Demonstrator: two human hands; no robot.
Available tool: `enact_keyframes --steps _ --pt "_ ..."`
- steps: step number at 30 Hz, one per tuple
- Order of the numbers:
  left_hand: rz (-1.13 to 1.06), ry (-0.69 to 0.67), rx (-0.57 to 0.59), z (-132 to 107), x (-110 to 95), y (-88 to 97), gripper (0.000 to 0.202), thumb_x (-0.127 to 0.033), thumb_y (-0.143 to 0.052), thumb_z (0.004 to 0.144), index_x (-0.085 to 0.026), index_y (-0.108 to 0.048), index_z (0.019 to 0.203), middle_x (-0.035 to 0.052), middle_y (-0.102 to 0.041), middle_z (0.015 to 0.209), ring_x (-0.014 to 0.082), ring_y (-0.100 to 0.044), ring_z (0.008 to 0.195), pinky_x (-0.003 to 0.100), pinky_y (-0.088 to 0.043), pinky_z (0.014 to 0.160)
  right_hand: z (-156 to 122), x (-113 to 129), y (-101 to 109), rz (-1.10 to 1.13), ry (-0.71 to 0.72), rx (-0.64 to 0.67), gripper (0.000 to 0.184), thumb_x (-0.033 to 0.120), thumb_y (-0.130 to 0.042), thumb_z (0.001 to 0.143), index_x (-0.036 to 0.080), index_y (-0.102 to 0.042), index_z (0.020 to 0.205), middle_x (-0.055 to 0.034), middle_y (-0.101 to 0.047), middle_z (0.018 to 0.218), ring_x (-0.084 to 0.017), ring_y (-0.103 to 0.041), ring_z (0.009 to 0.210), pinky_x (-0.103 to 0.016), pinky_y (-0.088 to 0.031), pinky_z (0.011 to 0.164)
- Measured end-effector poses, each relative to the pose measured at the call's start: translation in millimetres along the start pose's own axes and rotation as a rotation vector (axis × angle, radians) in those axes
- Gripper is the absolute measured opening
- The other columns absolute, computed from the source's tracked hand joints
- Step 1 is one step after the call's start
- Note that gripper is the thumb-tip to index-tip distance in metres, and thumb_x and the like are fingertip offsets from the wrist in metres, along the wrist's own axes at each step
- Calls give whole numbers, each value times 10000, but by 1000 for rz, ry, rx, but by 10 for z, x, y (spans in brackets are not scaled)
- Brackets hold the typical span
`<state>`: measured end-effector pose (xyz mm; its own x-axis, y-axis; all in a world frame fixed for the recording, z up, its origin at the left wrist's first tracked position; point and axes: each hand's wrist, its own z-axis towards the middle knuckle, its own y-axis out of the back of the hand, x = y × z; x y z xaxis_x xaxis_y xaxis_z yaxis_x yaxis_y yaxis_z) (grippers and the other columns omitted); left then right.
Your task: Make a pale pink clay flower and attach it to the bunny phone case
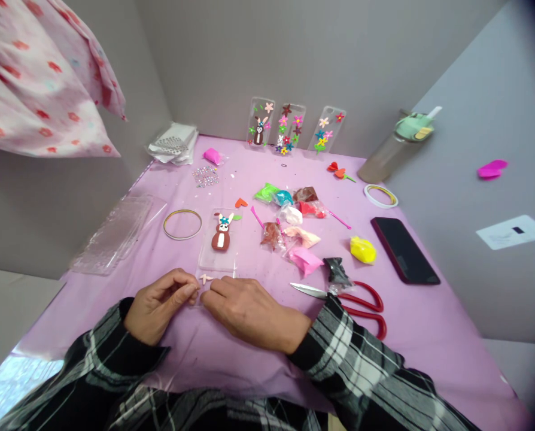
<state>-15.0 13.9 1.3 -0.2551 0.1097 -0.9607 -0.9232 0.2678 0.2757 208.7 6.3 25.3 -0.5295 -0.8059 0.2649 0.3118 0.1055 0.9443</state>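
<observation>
My left hand (162, 304) is closed in a pinch, thumb against forefinger; whatever it holds is too small to name. Close beside it, my right hand (252, 311) has its fingers curled down over a clear plastic piece, and the fingertips are hidden. Between and just beyond them lies a small pale clay flower piece (204, 279). Farther up lies a clear phone case (210, 258), bearing a brown and white clay rabbit (221, 238) with a blue flower on its head. A green clay leaf (237, 217) is beside its ear, and an orange-red clay heart (241, 203) lies beyond the case.
Several wrapped clay lumps, one pink (306, 261), lie mid-table. Red-handled scissors (382, 297) are near my right sleeve. A phone (404, 250), tape roll (381, 196) and bottle (384, 152) stand right. Left are a tape ring (164, 224) and clear cases (115, 233). Decorated cases (261, 124) lean behind.
</observation>
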Motion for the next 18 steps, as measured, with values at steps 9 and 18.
enact_keyframes --steps 9,18 --pt "-9 11 -16 -7 7 -18 101 -299 -688 891 -202 -684 864 6 -678 760 150 -638 692 250 -546 670 0 -8 -18 10 -5 2 74 143 -461 1064 161 -525 1096 -34 -652 980 -159 -585 804 -290 -457 646" --pt "-33 -3 -19 0 17 -27 23 -226 -704 869 -209 -688 871 4 -690 804 152 -663 756 253 -561 723 1 -8 -12 5 -1 -14 79 133 -461 1058 160 -521 1101 -31 -656 971 -167 -591 782 -291 -453 629"
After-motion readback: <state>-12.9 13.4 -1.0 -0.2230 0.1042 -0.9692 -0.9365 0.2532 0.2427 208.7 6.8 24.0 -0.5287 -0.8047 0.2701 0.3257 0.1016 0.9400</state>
